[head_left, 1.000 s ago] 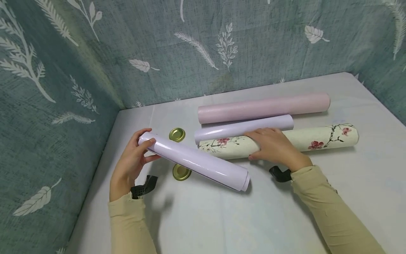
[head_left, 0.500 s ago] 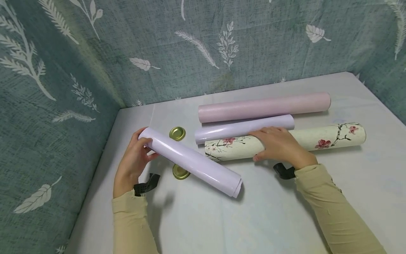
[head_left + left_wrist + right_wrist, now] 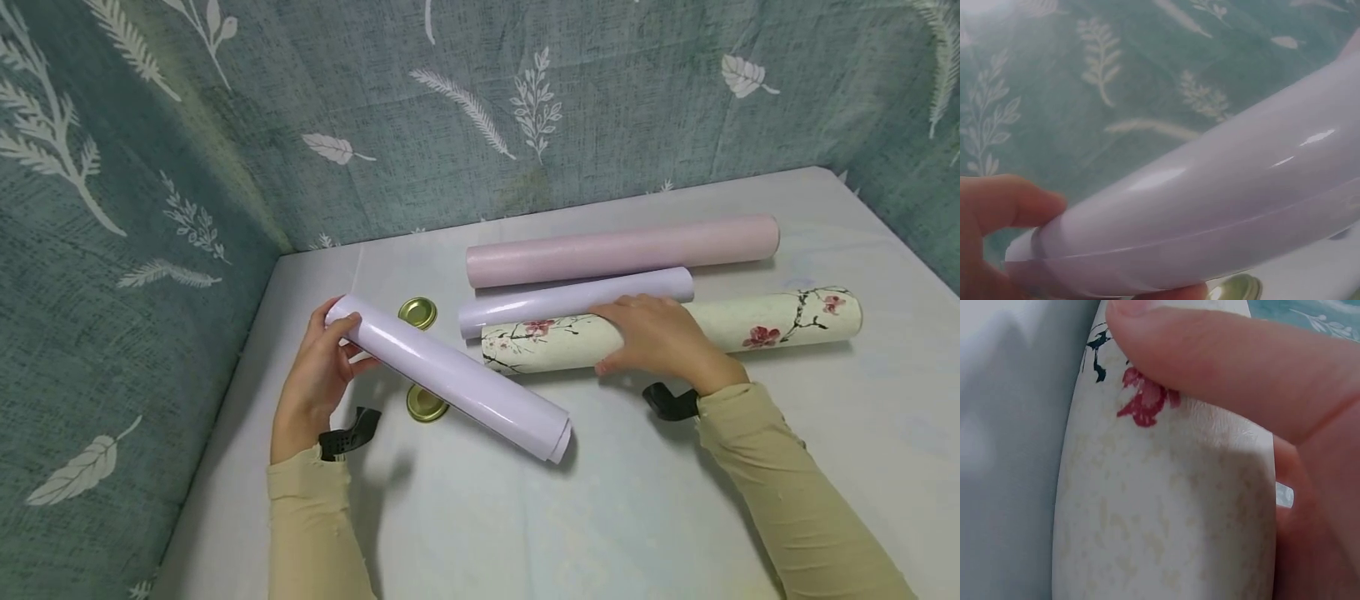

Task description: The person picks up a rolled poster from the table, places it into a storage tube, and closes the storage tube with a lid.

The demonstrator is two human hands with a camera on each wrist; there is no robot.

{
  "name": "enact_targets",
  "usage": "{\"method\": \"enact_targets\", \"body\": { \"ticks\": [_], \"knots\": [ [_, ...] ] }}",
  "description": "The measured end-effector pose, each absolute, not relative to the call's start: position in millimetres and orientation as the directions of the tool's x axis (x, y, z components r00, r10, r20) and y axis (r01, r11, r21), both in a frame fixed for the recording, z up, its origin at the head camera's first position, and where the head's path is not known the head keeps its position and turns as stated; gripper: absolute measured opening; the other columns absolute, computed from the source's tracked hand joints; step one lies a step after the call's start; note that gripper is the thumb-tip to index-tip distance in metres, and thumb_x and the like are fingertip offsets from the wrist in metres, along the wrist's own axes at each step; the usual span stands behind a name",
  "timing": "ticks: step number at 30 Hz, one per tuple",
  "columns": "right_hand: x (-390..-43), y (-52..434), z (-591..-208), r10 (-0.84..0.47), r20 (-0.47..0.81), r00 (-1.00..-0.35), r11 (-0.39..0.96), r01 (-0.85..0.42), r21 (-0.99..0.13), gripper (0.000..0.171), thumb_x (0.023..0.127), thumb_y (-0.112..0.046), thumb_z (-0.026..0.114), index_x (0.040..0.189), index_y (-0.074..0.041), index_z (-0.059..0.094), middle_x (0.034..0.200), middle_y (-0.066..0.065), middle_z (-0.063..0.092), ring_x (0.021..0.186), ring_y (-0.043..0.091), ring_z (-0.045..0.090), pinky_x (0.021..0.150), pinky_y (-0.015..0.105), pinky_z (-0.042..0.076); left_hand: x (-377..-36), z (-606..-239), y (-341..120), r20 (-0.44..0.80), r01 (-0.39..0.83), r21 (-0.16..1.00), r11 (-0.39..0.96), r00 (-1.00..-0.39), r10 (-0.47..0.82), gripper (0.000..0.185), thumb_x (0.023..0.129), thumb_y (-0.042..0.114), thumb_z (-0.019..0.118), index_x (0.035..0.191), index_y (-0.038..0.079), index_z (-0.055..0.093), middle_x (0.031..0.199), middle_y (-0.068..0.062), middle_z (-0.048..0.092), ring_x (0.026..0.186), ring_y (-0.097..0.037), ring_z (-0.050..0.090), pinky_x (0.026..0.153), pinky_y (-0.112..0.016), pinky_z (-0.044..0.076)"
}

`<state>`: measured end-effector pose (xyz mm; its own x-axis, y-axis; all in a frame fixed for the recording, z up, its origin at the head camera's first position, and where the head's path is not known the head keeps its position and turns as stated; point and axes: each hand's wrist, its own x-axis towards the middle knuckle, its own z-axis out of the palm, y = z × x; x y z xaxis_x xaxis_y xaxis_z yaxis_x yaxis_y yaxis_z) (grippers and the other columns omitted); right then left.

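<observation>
My left hand (image 3: 311, 379) grips the far left end of a glossy lilac wallpaper roll (image 3: 450, 375), thumb on top and fingers beneath. This roll slants down to the right, and its overlapping loose edge shows at the near end. In the left wrist view, a seam runs along the lilac roll (image 3: 1210, 206). Over on the right, my right hand (image 3: 667, 342) holds a cream wallpaper roll with red blossoms (image 3: 772, 325) around its middle. The right wrist view has the thumb (image 3: 1210, 356) across the blossom roll, with other fingers on its opposite side.
Behind the blossom roll lie a second lilac roll (image 3: 577, 298) and a longer pink roll (image 3: 622, 252). Two gold jar lids (image 3: 417, 312) lie left of centre, one partly under the slanted roll. Green leaf-patterned fabric (image 3: 450, 125) walls the white table (image 3: 480, 517) at back and sides.
The held lilac roll's near end has swung left and toward the person. The blossom roll has shifted slightly right with my right hand. Over the last half second, both stay nearly still.
</observation>
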<state>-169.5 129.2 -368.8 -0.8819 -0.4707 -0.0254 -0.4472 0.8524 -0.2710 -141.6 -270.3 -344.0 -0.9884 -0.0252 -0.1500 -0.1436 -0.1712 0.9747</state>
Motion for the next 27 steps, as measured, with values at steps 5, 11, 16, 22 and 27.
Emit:
{"method": "enact_targets", "body": {
  "ticks": [5,11,16,22,27],
  "knots": [
    [-168.1,131.5,-362.9,-0.459,0.013,-0.888,0.847,-0.442,-0.296,0.078,0.058,-0.050,0.076,0.126,-0.022,0.049,0.115,0.003,0.056,0.108,0.026,0.048,0.085,0.048,0.032,-140.3,-345.6,-277.5,-0.119,-0.114,0.979,-0.171,-0.993,-0.022,0.048,0.092,0.021,0.049,0.132,0.012,0.024,0.117,-0.010,0.039,0.076,-0.016,0.057,0.066,-0.029,0.052],
    [-167.9,134.6,-358.5,-0.468,0.012,-0.884,0.839,-0.449,-0.309,0.077,0.059,-0.052,0.075,0.126,-0.024,0.049,0.117,0.003,0.055,0.109,0.026,0.047,0.085,0.048,0.032,-138.3,-347.6,-290.0,-0.091,-0.087,0.985,-0.146,-0.996,-0.023,0.049,0.092,0.022,0.050,0.134,0.014,0.025,0.113,-0.009,0.042,0.075,-0.016,0.057,0.064,-0.031,0.052],
    [-168.2,136.8,-355.4,-0.463,0.028,-0.886,0.835,-0.446,-0.321,0.077,0.057,-0.054,0.075,0.125,-0.026,0.051,0.116,0.002,0.055,0.106,0.024,0.049,0.082,0.046,0.033,-134.4,-347.7,-300.2,-0.062,-0.053,0.978,-0.202,-0.997,-0.039,0.047,0.092,0.018,0.050,0.133,0.014,0.026,0.105,-0.009,0.046,0.071,-0.018,0.060,0.061,-0.034,0.053],
    [-167.2,140.0,-352.3,-0.460,0.024,-0.888,0.833,-0.440,-0.334,0.079,0.056,-0.057,0.074,0.125,-0.028,0.050,0.116,0.001,0.055,0.107,0.022,0.048,0.083,0.045,0.034,-125.8,-346.5,-314.4,-0.017,0.013,0.969,-0.248,-0.993,-0.121,0.041,0.092,0.018,0.049,0.129,0.013,0.031,0.108,-0.010,0.043,0.074,-0.018,0.059,0.061,-0.034,0.053],
    [-167.1,142.7,-351.4,-0.463,0.032,-0.886,0.830,-0.446,-0.334,0.081,0.056,-0.058,0.074,0.126,-0.027,0.049,0.118,0.000,0.055,0.109,0.023,0.048,0.086,0.047,0.033,-119.4,-345.2,-323.5,-0.013,0.059,0.953,-0.297,-0.972,-0.234,0.043,0.091,0.017,0.052,0.129,0.013,0.034,0.110,-0.011,0.044,0.074,-0.019,0.060,0.057,-0.034,0.053]
  ]
}}
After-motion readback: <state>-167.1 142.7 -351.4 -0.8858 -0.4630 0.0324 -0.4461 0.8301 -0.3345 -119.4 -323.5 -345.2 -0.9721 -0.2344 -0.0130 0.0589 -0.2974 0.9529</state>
